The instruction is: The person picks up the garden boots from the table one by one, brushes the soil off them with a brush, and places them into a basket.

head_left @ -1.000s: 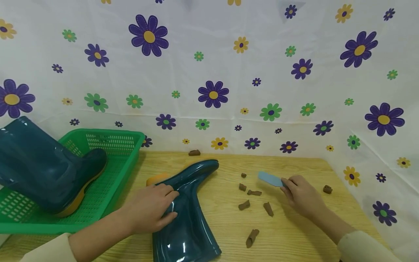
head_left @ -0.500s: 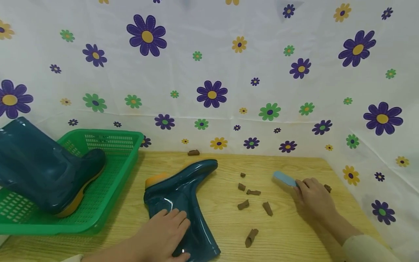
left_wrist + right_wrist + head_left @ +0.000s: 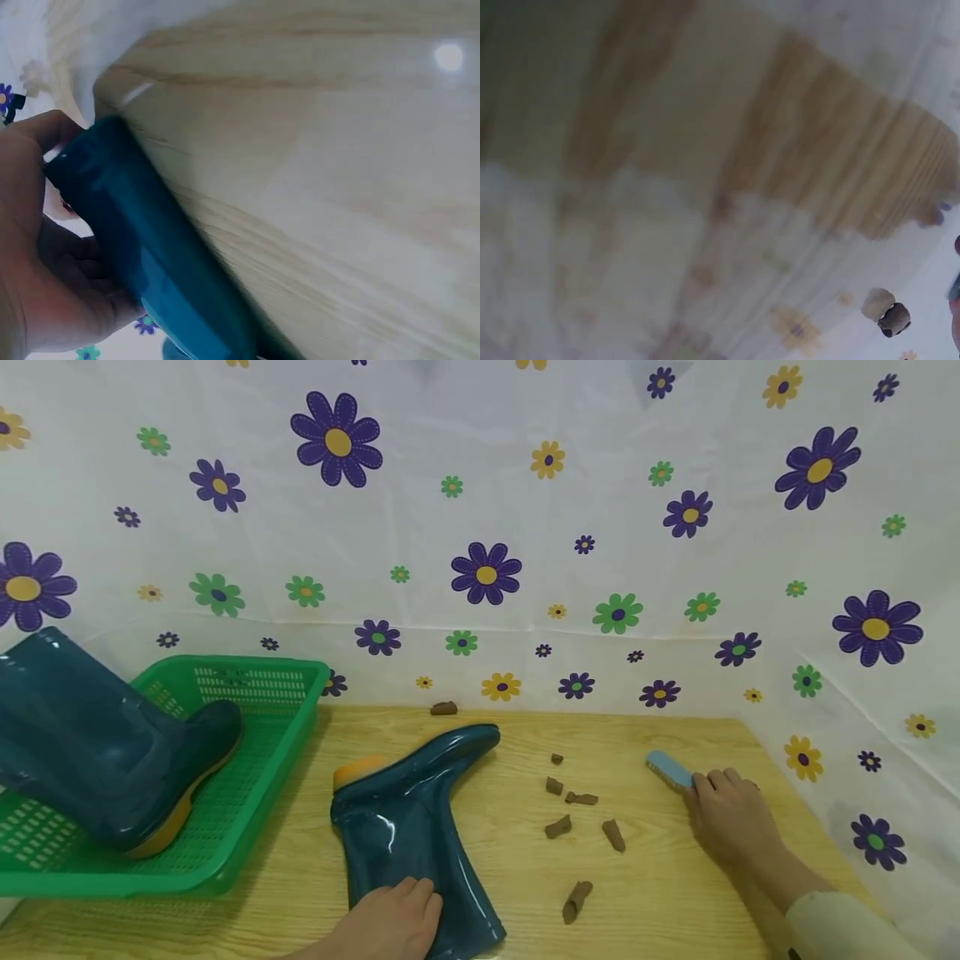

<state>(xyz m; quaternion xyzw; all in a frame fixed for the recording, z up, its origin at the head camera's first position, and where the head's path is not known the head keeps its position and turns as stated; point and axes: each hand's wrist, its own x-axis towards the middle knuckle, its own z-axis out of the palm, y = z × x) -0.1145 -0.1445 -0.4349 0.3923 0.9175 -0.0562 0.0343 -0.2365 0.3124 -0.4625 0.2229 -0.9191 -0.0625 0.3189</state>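
A dark teal rain boot (image 3: pixel 405 827) with an orange heel lies on its side on the wooden table (image 3: pixel 675 902), toe pointing back and right. My left hand (image 3: pixel 397 922) grips its shaft near the front edge. The left wrist view shows the boot's shaft (image 3: pixel 142 217) between thumb and fingers. Farther right, my right hand (image 3: pixel 735 814) holds a light blue brush (image 3: pixel 669 770) by its handle, bristles facing down and left. Only a sliver of the right hand enters the right wrist view, at its right edge.
A green basket (image 3: pixel 285 760) at the left holds a second teal boot (image 3: pixel 105 752). Several brown clumps (image 3: pixel 577 902) lie scattered between the flat boot and the brush; another clump (image 3: pixel 444 708) sits at the back edge. A flowered cloth (image 3: pixel 420 527) hangs behind the table.
My left hand has slid from the boot's ankle down its shaft toward me. My right hand has carried the brush to the right, turning it so the bristles show.
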